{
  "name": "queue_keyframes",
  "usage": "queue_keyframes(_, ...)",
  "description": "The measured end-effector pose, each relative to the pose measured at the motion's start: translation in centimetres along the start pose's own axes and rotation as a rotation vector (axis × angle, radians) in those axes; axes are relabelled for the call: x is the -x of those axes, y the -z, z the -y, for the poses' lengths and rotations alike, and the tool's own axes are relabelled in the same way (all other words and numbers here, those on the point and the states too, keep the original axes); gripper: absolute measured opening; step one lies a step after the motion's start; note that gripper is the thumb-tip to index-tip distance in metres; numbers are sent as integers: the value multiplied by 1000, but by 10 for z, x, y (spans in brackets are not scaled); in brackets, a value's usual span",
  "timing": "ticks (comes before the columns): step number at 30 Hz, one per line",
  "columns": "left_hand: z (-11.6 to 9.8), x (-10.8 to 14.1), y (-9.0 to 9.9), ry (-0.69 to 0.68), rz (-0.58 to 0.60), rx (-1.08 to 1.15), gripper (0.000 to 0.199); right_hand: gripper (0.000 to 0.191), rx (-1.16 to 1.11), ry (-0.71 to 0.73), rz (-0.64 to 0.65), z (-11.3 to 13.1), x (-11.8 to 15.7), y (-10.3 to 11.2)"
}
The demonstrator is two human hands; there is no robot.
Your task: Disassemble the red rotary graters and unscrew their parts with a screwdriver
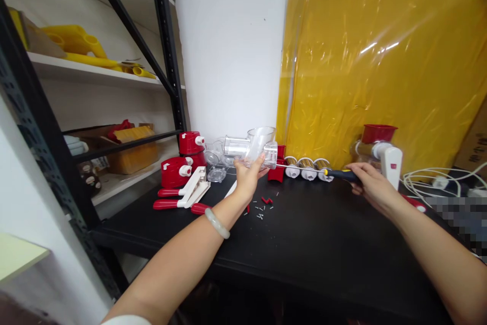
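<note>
My left hand [249, 178] grips a clear plastic grater housing [262, 137] with a wide funnel mouth, holding it above the table. In my right hand [367, 180] is a screwdriver [340, 175] with a dark and yellow handle. Its long shaft points left, and its tip meets or overlaps the right end of the housing; whether it touches a screw cannot be made out. Below the housing, several small screws [261, 216] and a small red plastic piece [267, 200] lie on the black table [323, 244].
Red and white crank bases [177, 172] and white handles with red grips [192, 190] stand left. Several grating drums [308, 169] line the back beside a red part [276, 173]. An assembled grater [390, 163] and white cables [429, 180] are right. A metal shelf [167, 36] rises left.
</note>
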State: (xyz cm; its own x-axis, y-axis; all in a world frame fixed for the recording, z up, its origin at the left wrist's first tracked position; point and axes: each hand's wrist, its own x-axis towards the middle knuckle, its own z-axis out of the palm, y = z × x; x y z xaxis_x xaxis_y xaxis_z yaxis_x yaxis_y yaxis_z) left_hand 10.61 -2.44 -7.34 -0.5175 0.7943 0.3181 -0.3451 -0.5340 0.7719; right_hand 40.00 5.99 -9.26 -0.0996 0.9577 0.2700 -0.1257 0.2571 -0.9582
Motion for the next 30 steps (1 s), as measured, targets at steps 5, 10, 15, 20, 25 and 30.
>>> queue_keyframes(5,1,0,1,2,17,-5,58,27,-405,43,120,15,8,0)
queue_keyframes(10,2,1,1,-22,52,-16,60,46,20,-96,21,2,0,2)
queue_keyframes(15,2,0,1,7,7,-3,59,19,27,140,-33,-5,-5,3)
queue_keyframes(20,4,0,1,18,12,5,57,24,-414,63,138,10,4,2)
queue_keyframes(25,5,1,2,-3,39,-27,57,47,94,-41,12,-5,-5,6)
queue_keyframes(30,4,-2,3,-8,3,6,60,18,-53,58,56,-5,-5,7)
